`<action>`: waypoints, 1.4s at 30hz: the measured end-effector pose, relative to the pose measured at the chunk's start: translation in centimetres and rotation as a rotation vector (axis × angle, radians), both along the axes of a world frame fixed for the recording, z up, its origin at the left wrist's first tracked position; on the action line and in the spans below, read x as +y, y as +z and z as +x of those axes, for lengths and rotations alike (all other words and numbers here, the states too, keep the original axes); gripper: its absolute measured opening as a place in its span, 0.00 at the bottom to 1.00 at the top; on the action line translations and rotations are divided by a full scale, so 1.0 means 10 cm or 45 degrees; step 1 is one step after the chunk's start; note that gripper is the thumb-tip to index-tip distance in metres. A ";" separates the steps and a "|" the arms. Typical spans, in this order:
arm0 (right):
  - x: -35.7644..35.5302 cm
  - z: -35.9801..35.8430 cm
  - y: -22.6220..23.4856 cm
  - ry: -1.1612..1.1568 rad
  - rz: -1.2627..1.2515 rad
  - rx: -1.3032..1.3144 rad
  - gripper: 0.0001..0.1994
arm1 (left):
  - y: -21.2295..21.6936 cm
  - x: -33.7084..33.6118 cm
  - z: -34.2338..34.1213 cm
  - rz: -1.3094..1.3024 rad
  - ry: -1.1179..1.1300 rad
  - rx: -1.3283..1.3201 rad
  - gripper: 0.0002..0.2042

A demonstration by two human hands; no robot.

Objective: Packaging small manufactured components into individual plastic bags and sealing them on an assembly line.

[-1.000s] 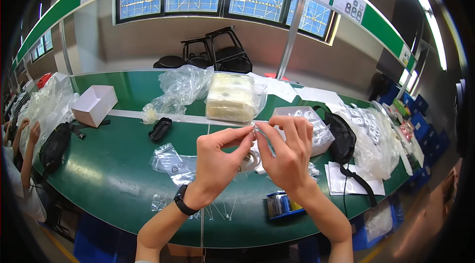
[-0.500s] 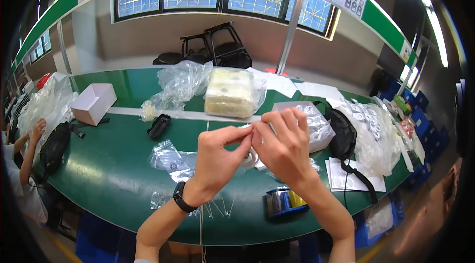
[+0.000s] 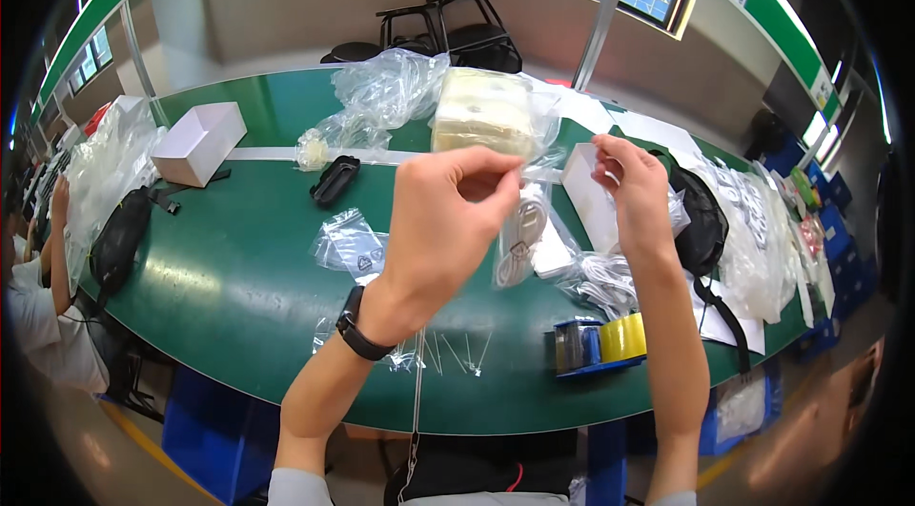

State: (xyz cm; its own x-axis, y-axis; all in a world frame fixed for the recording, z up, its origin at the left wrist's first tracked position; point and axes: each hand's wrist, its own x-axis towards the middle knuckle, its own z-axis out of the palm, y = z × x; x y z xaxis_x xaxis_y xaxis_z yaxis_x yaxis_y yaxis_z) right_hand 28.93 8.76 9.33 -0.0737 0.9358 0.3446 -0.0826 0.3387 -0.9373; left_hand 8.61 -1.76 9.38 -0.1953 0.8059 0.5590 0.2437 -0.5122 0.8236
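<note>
clear bag (image 3: 519,237) between raised hands

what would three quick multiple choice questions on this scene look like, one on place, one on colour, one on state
1. Where does the tape dispenser stand?
A. at the near edge of the table, below the right hand
B. on the white box at far left
C. on the floor

2. What colour is the table top?
A. red
B. green
C. grey

3. How is the clear plastic bag with a white cable held?
A. lying flat on the table
B. hanging from the left hand's pinched fingertips
C. tucked under a forearm

Answers: 1 A, it sits by the front rim under the right hand. 2 B, bare surface is green. 3 B, it hangs below the left hand, the right hand at its upper edge.
</note>
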 end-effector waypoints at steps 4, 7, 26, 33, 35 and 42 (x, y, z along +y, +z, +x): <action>0.09 0.11 -0.15 0.041 -0.378 0.381 0.10 | 0.12 -0.02 -0.18 0.139 0.074 -0.196 0.07; -0.11 -0.07 -0.29 0.060 -0.351 0.066 0.11 | 0.22 -0.04 -0.40 0.213 0.105 -0.237 0.07; -1.29 -0.61 -1.30 0.597 1.057 -1.418 0.07 | 0.33 -0.15 -0.71 0.274 0.175 -0.221 0.08; -1.34 -0.49 -1.32 0.703 1.156 -1.555 0.09 | 0.33 -0.14 -0.70 0.299 0.169 -0.260 0.07; -1.34 -0.47 -1.29 0.707 1.147 -1.526 0.09 | 0.33 -0.15 -0.68 0.288 0.163 -0.263 0.07; -1.33 -0.37 -0.88 0.963 1.318 -1.577 0.08 | 0.31 -0.15 -0.61 0.187 0.106 -0.142 0.08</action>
